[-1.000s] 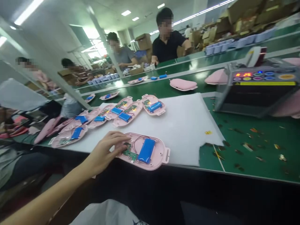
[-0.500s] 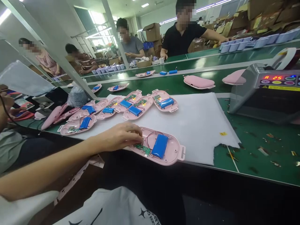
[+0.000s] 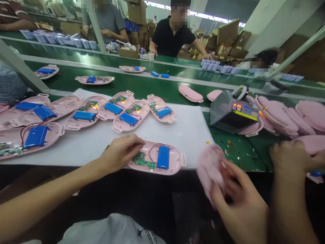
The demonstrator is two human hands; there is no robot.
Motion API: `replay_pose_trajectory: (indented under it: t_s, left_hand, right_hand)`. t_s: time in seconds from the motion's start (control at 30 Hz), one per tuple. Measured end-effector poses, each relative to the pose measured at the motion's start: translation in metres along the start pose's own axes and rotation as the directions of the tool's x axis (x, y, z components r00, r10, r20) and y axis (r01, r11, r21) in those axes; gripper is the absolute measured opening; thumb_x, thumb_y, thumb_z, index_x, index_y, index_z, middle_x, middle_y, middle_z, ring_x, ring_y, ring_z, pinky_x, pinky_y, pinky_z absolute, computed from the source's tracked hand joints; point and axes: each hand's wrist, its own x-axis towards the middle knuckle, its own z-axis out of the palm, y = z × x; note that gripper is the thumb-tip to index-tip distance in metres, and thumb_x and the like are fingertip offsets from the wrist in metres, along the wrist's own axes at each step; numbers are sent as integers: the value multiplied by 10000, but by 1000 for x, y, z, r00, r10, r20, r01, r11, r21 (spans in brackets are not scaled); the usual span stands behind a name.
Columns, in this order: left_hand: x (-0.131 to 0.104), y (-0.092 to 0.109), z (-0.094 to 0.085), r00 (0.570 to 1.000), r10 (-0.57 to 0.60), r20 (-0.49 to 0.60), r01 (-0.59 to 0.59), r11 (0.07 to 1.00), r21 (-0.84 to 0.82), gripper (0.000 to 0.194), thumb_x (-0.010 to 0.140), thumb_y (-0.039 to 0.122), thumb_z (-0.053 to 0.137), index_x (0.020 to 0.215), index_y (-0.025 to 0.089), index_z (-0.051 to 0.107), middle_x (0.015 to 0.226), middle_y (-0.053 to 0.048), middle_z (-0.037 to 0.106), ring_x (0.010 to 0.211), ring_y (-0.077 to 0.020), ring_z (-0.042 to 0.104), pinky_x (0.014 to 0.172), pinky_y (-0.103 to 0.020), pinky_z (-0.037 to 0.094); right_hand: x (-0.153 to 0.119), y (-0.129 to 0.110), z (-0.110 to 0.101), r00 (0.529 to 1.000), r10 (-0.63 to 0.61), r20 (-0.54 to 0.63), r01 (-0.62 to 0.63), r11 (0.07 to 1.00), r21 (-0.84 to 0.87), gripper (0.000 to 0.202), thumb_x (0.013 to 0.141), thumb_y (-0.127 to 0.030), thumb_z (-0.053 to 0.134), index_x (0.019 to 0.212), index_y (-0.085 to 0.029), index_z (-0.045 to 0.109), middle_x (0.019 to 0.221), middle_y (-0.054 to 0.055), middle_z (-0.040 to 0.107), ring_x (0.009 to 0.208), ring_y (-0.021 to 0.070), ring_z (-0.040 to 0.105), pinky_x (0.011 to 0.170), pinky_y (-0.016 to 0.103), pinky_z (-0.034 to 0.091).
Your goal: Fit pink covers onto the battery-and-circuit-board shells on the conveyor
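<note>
A pink casing half [image 3: 175,166] lies open side up near the table edge, with a blue battery pack [image 3: 163,157], thin red and black wires and a green circuit board [image 3: 143,160] inside it. My left hand [image 3: 124,152] is closed over its left end, fingers curled at the rim beside the board. To the right, my right hand [image 3: 243,200] grips a pink shell cover [image 3: 209,166], which is blurred by motion and tilted above the table edge. The cover is apart from the open half.
Several open casing halves [image 3: 132,115] with batteries lie on the white sheet [image 3: 188,125]. A grey machine with a red display [image 3: 231,113] stands behind scraps on the green table. At right, a co-worker's hand [image 3: 289,156] is by stacked pink casings [image 3: 276,115].
The view has swung right. My right hand has come into view with a pink shell cover. My left hand has drawn back slightly from the circuit board and stays at the casing's left end.
</note>
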Motion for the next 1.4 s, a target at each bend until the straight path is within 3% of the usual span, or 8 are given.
replay_pose_trajectory:
  t_s: [0.1,0.2,0.37,0.5,0.57,0.7,1.03,1.4]
  left_hand:
    - [-5,-8,-8,999,39,-10,-39,999,-20,178,914,238,472,871,199,640,726,6,653,601,-108,570,604,-208,441]
    - [-8,-11,-12,994,-60,-88,49,991,-122,159,899,223,485,850,195,633,710,11,657,578,-104,560,583,-201,448]
    - [-6,-7,-7,949,-251,-191,177,925,-337,138,881,219,529,854,188,662,729,6,677,621,-109,602,589,-200,469]
    - [-4,-8,-6,924,-314,-218,200,883,-424,129,878,220,545,855,185,667,690,13,665,606,-107,609,576,-198,475]
    - [-6,-9,-6,924,-318,-213,198,873,-447,123,876,212,542,850,181,659,658,18,653,579,-103,601,557,-193,474]
    - [-11,-7,-6,933,-225,-281,91,903,-419,110,867,153,522,861,173,630,578,45,610,501,-79,560,508,-166,448]
    - [-16,0,-16,682,271,-679,-120,958,262,105,884,102,613,884,189,672,1006,-82,647,978,-200,587,887,-369,540]
    - [-13,-12,-6,862,-266,-432,-76,775,-627,125,888,111,612,886,187,712,1151,-73,645,761,-107,646,683,-239,575]
  right_hand:
    - [76,-19,30,967,-72,246,104,987,-119,537,755,-176,556,1289,-191,604,1007,69,644,820,189,627,730,294,504]
    - [130,-36,51,797,-52,602,240,941,-237,560,772,-231,560,1330,-240,601,942,48,652,800,195,607,717,296,461]
    - [154,-28,59,837,34,546,125,960,-251,589,790,-487,616,1314,-220,590,1172,79,619,946,225,593,776,309,451]
    - [164,-18,57,594,12,804,-40,999,14,301,750,-452,682,807,-158,658,747,15,608,687,152,523,636,259,407]
    - [164,-21,51,672,42,740,-213,967,138,384,705,-486,741,643,-158,552,577,-28,493,555,105,433,538,231,357]
    - [136,-45,47,941,281,190,-339,794,505,485,595,-500,839,838,-147,613,697,0,612,520,110,507,452,222,414]
    - [39,-96,111,959,276,62,-240,676,697,515,668,-346,844,1059,-62,668,881,151,709,740,257,681,574,334,602]
    - [39,-140,120,914,404,44,-260,497,828,605,730,-309,792,1277,-159,582,1210,138,628,825,189,652,567,284,592]
